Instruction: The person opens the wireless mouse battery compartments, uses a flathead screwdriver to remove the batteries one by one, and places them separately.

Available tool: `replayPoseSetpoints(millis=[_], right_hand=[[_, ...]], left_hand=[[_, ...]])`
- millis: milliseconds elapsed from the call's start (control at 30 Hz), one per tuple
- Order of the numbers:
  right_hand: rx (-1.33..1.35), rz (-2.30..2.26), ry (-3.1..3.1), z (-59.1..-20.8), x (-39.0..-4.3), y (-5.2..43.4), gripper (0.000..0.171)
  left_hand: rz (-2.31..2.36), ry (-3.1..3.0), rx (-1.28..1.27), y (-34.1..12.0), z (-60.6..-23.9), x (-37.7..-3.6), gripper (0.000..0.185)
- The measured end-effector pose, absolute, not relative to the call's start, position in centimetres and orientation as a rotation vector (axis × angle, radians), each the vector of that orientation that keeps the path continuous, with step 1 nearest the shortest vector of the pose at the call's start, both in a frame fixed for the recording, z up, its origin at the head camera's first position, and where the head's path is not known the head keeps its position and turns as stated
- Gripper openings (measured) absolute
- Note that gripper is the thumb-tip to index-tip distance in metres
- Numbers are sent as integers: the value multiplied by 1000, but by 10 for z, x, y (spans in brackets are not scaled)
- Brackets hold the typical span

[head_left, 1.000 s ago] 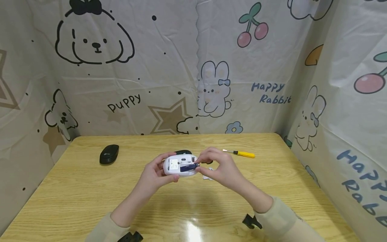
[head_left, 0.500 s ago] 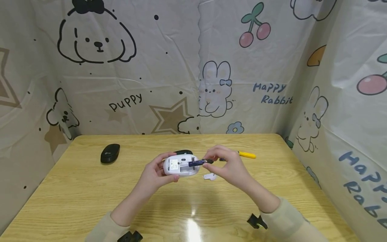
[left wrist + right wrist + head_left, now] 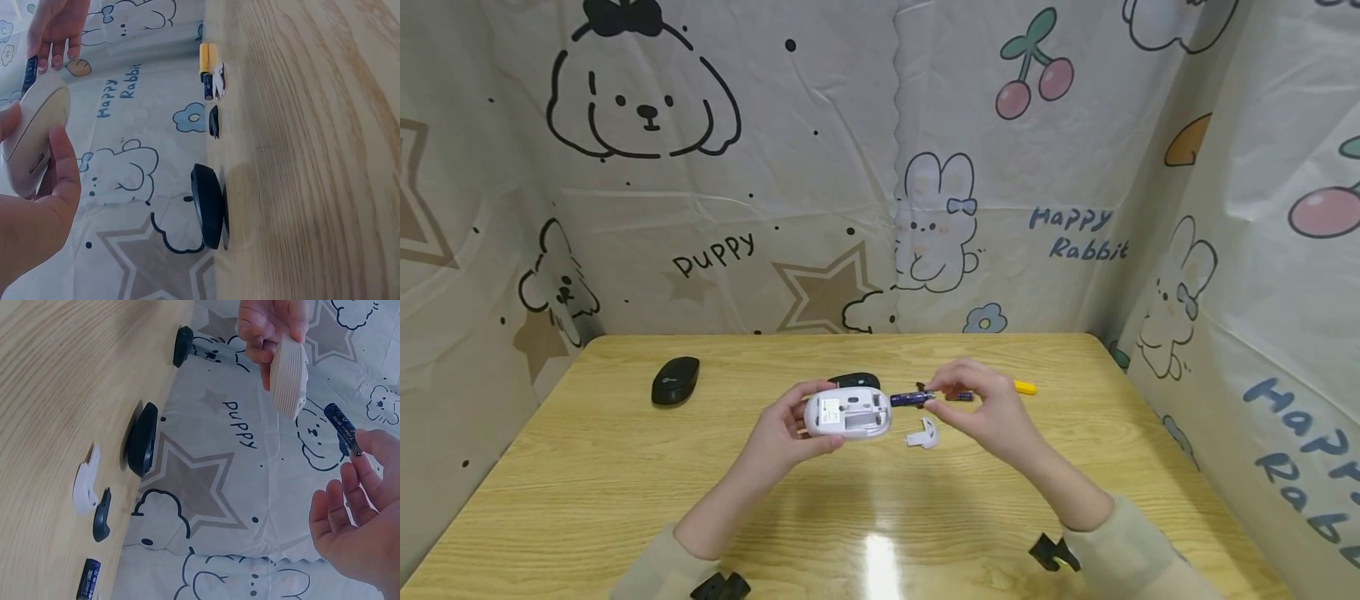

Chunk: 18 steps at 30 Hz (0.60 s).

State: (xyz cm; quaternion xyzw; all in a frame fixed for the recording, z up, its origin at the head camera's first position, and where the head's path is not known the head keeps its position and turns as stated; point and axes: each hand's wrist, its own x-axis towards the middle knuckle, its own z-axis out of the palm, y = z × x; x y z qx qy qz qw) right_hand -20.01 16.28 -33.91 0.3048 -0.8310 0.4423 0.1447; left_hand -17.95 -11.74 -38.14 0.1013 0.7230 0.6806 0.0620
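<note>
My left hand (image 3: 811, 419) grips a white mouse (image 3: 847, 414) turned underside up above the table, its battery bay uncovered. My right hand (image 3: 934, 397) pinches a blue battery (image 3: 910, 399) by one end, just right of the mouse and clear of the bay. The right wrist view shows the same battery (image 3: 342, 428) between thumb and fingertips, a short gap from the white mouse (image 3: 292, 375). In the left wrist view the white mouse (image 3: 34, 137) lies between my thumb and fingers.
A white battery cover (image 3: 923, 435) lies on the wooden table (image 3: 625, 483) below my right hand. One black mouse (image 3: 854, 380) sits behind the white one, another black mouse (image 3: 675, 381) far left. A yellow screwdriver (image 3: 1024, 387), a second battery (image 3: 89, 579) and a small black cover (image 3: 101, 515) lie to the right.
The battery lay in the mouse's bay a second ago. My right hand has lifted it out and drawn it to the right. The left hand has kept the mouse still.
</note>
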Motion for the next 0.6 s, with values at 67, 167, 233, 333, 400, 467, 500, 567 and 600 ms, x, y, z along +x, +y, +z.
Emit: replayPoseSetpoints(millis=[67,167,233,333,400,467,500,567,600], right_hand=[[880,1288,-2391,-339,-201,166,18],[875,1302,-2406,-341,-203,171,16],[862,1308,-2428,-343,-205,175,14],[834,1318,-2462,-349,-208,182,13],[813,1321,-2477,-352,-210,187,13],[787,1325,-2490,-356,-211,191,13],[773,1324,-2497,-357,-212,194,13],[740,1323,-2512,-360,-213,198,13],[723,1321,-2522,-361,-214,200,13]], left_hand=[[2058,2178,307,-118,-382,-180,67],[2057,2171,305,-118,-383,-181,67],[2055,2166,304,-118,-384,-182,68],[2042,2161,301,-119,-385,-183,68],[2027,2163,291,-120,-386,-183,68],[2003,2179,272,-121,-388,-184,68],[1990,2186,259,-121,-388,-184,67],[1964,2203,248,-121,-390,-185,67],[1953,2209,241,-121,-391,-186,66]])
